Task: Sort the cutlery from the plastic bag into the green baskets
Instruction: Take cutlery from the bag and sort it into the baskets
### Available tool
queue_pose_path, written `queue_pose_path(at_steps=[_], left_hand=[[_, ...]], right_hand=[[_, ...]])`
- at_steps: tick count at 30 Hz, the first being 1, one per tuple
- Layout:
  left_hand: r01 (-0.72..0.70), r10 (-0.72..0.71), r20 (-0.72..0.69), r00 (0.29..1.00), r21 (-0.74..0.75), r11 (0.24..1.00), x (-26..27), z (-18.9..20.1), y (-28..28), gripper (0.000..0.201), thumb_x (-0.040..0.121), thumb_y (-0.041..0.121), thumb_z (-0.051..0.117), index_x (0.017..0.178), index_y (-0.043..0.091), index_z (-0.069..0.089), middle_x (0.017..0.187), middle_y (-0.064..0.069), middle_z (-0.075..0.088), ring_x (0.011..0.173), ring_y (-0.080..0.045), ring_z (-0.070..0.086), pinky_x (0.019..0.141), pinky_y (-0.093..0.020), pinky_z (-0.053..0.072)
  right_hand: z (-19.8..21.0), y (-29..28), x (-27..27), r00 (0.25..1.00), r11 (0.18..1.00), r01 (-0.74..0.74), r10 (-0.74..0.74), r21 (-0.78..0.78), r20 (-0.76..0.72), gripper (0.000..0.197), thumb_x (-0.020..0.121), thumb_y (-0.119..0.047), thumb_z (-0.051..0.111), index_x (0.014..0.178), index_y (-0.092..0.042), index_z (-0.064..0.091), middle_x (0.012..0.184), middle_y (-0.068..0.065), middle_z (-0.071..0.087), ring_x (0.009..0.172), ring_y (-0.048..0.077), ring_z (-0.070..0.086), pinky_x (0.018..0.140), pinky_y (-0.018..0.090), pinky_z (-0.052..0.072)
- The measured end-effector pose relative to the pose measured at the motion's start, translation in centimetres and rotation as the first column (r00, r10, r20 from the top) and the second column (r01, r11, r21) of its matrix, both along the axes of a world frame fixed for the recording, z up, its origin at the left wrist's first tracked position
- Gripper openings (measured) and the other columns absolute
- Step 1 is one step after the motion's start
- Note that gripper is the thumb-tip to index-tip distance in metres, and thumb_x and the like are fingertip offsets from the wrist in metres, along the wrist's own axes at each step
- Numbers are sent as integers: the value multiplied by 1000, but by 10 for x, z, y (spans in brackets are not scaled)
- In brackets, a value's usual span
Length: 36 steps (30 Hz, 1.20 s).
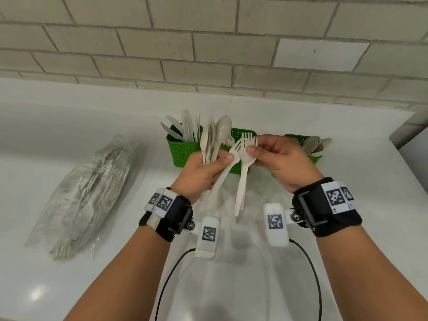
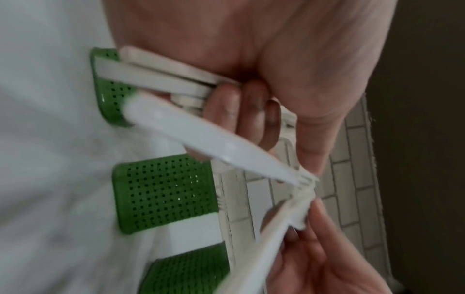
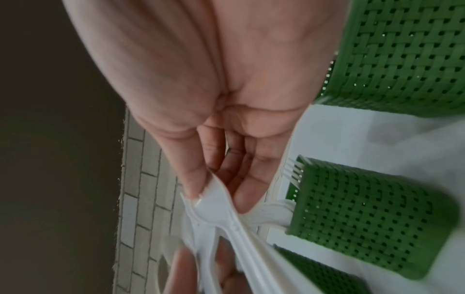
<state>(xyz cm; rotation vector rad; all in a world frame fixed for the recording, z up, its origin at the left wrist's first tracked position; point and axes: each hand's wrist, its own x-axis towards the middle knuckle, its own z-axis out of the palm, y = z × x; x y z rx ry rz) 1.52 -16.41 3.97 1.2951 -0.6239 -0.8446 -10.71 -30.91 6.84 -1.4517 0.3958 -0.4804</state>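
In the head view my left hand grips a bunch of beige spoons upright, plus one fork slanting across it. My right hand pinches the heads of two or so forks between thumb and fingers; their handles hang down. In the right wrist view that pinch sits on the fork heads. The left wrist view shows my fingers curled round the handles. Behind my hands stand three green baskets: left with knives, middle with forks, right with spoons.
The clear plastic bag with several more pieces of cutlery lies on the white counter at my left. A tiled wall rises right behind the baskets. Cables hang from both wrist cameras near the front edge.
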Motion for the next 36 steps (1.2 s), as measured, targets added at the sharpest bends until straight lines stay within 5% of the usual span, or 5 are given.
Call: queue_pose_path(at_steps=[8, 14, 23, 30, 36], left_hand=[[-313, 299, 217, 929, 33, 949, -3, -6, -11, 16, 93, 17, 65, 77, 14, 66, 51, 14, 55, 45, 0, 47, 53, -22, 39], [-339, 277, 562, 780, 7, 941, -12, -10, -18, 39, 93, 22, 65, 61, 0, 55, 51, -1, 47, 49, -10, 40, 51, -30, 33], [-123, 118, 287, 951, -3, 992, -17, 1, -16, 43, 104, 11, 40, 62, 21, 46, 40, 15, 47, 38, 5, 44, 44, -6, 32], [-121, 114, 114, 987, 61, 991, -2, -5, -14, 43, 102, 16, 47, 59, 11, 47, 49, -4, 29, 35, -9, 23, 38, -18, 19], [-217, 137, 487, 862, 110, 970, 8, -16, -5, 43, 98, 21, 53, 58, 16, 38, 52, 4, 36, 47, -8, 30, 52, -28, 26]], right_hand=[[-8, 4, 3, 980, 979, 198, -199, -47, -5, 14, 85, -2, 69, 99, 0, 69, 87, 14, 73, 74, 18, 71, 64, 26, 58], [-14, 25, 9, 937, 660, 255, -348, -707, 13, 10, 83, -23, 73, 85, -13, 75, 71, 3, 66, 66, 15, 61, 65, 29, 51], [-16, 46, 9, 973, 527, 81, -225, -846, -47, 13, 92, -12, 59, 86, -9, 70, 76, 1, 56, 66, 15, 50, 60, 29, 38], [-4, 40, 3, 987, 782, -19, -83, -623, -135, 15, 89, -11, 68, 99, -19, 75, 80, -7, 68, 73, 5, 62, 70, 18, 48], [-1, 23, -1, 964, 897, 244, -266, -367, -10, 17, 76, -6, 80, 86, -18, 73, 73, -2, 70, 66, 6, 62, 69, 24, 56]])
